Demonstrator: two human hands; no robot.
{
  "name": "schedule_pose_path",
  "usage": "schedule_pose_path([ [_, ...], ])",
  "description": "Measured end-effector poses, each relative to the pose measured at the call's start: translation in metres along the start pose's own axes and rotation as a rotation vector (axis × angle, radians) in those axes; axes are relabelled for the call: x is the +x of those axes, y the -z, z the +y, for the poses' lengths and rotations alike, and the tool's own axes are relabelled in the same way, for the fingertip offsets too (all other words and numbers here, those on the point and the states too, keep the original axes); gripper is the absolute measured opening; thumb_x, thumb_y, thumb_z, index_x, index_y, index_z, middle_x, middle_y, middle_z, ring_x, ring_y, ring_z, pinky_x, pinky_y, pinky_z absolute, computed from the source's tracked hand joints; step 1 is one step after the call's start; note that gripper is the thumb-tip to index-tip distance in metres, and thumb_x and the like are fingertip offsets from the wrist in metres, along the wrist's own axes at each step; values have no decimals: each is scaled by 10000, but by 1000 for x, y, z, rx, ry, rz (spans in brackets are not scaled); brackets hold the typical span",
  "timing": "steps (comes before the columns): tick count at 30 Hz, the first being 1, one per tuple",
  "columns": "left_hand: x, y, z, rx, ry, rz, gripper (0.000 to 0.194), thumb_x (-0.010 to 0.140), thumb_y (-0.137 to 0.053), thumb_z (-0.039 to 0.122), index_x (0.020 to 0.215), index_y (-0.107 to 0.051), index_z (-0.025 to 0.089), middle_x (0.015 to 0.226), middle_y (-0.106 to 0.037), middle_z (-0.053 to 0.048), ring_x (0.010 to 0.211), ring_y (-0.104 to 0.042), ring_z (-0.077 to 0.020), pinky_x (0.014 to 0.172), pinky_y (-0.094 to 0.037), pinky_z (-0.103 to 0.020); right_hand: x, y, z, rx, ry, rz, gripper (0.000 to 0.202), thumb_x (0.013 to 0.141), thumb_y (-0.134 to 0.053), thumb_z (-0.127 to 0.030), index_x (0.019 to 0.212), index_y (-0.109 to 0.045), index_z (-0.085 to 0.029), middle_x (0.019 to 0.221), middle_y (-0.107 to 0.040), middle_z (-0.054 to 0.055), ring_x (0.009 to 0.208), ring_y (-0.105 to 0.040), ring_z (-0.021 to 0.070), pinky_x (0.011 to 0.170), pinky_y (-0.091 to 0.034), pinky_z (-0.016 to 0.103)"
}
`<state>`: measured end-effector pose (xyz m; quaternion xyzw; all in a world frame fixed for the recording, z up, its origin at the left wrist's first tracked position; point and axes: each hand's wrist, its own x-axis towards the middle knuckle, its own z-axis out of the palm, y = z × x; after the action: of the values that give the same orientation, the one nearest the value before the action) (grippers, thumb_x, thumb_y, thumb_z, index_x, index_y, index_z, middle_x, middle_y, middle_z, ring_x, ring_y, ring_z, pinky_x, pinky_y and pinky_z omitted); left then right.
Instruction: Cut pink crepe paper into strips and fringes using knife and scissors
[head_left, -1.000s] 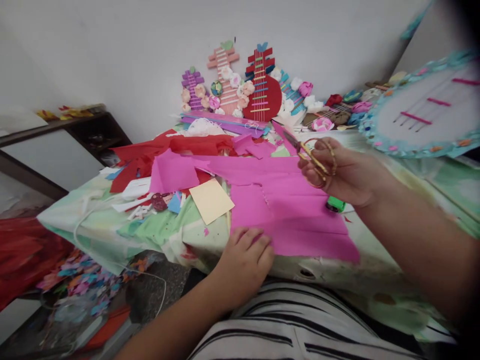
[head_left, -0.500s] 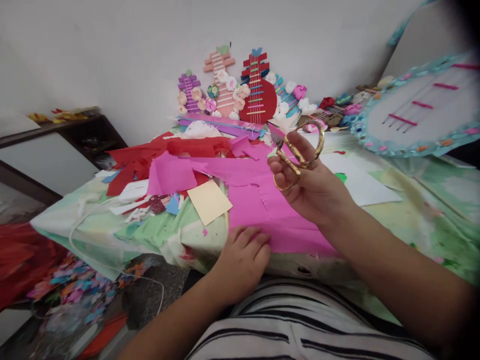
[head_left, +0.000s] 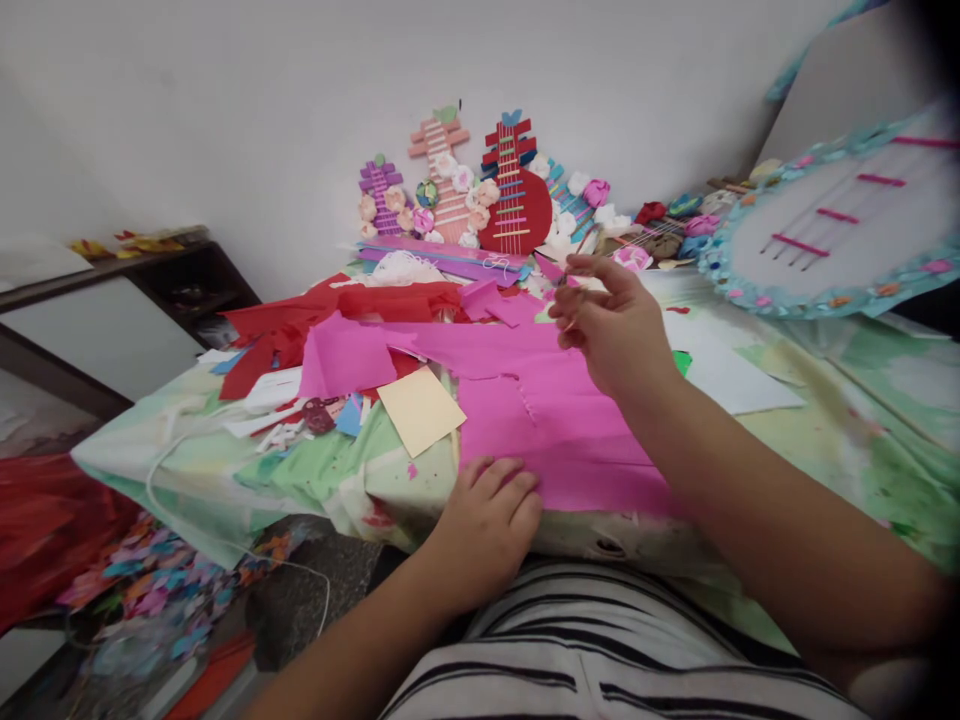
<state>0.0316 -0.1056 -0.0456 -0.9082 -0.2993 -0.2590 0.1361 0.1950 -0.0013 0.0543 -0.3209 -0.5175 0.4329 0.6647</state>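
Note:
My left hand (head_left: pixel 491 510) lies flat on the near left edge of a bright pink paper sheet (head_left: pixel 577 440), fingers spread. The sheet has a short slit and a row of small marks near its middle. My right hand (head_left: pixel 619 330) is raised above the far part of this sheet, with its fingers bent and the index finger stretched forward. At its fingertips shows a small dark bit of the scissors (head_left: pixel 561 284); the rest is hidden by the hand. A cream paper square (head_left: pixel 422 411) is left of the sheet, near a folded pink piece (head_left: pixel 349 355).
Red paper (head_left: pixel 300 320) and scraps cover the left of the cloth-covered table (head_left: pixel 187 450). Along the wall stand paper-flowered instruments, including a red lute (head_left: pixel 517 205). White paper (head_left: pixel 735 370) lies right; a blue-edged round board (head_left: pixel 832 220) leans there. A cabinet (head_left: pixel 112 330) stands left.
My right hand has turned over, so the gold scissor handles that showed before are out of sight. My left hand stays on the pink sheet. The view has shifted slightly.

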Motion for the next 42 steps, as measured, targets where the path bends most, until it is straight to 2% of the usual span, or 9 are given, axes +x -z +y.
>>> schedule_pose_path([
  [3,0,0,0,-11,-2,3,151,776,-442,130,872,-559,131,1002,-611,-47,942,-470,-222,843,-327,-402,6,6,-5,114,-84,76,296,681,-589,-340,942,-498,-236,612,-490,-62,524,-483,34,409,-347,132],
  [6,0,-1,0,-28,2,-8,152,777,-446,129,881,-557,130,1011,-608,-48,952,-467,-220,846,-331,-401,8,16,0,-13,-101,71,325,702,-555,-377,990,-519,-231,608,-467,-55,520,-456,39,402,-316,147],
  [13,1,0,-1,-94,20,-36,174,771,-451,122,917,-546,121,997,-607,-49,929,-472,-204,834,-354,-381,6,29,3,-1075,362,-127,394,665,-551,-206,1051,-610,-252,680,-560,-2,597,-475,103,562,-361,252],
  [19,3,3,-2,-195,62,-55,138,797,-450,143,898,-543,136,962,-610,-37,916,-480,-177,830,-373,-346,0,15,2,-1231,541,-354,140,661,-554,-270,575,-596,-168,531,-475,2,547,-406,105,531,-298,253],
  [22,2,3,-3,-196,51,-77,144,798,-449,148,903,-547,140,978,-609,-42,931,-478,-179,838,-374,-349,0,9,6,-988,385,-267,258,693,-528,-279,475,-468,-157,483,-398,-16,503,-364,85,492,-272,243],
  [26,2,2,-3,-182,51,-79,144,805,-441,154,896,-552,144,974,-611,-47,926,-481,-178,832,-381,-347,10,6,-3,-357,121,-45,180,714,-537,-327,640,-512,-164,593,-464,-17,556,-438,82,529,-357,233],
  [30,4,5,-1,-136,23,-45,129,791,-451,153,867,-554,140,965,-612,-44,904,-483,-184,809,-383,-356,19,4,-17,121,-138,-32,161,743,-515,-301,666,-460,-171,551,-406,-46,479,-413,49,472,-370,189],
  [36,5,8,2,-45,-10,27,144,782,-450,139,873,-561,131,997,-614,-52,915,-488,-200,823,-364,-380,10,-8,-1,100,-579,42,474,714,-406,-636,604,-388,-176,428,-270,-77,335,-235,29,312,-223,163],
  [42,3,8,1,-11,-21,46,144,780,-450,134,868,-565,128,1007,-616,-46,925,-497,-200,840,-355,-389,14,-14,29,93,-630,30,552,653,-369,-724,595,-384,-175,412,-289,-72,317,-245,26,294,-224,160],
])
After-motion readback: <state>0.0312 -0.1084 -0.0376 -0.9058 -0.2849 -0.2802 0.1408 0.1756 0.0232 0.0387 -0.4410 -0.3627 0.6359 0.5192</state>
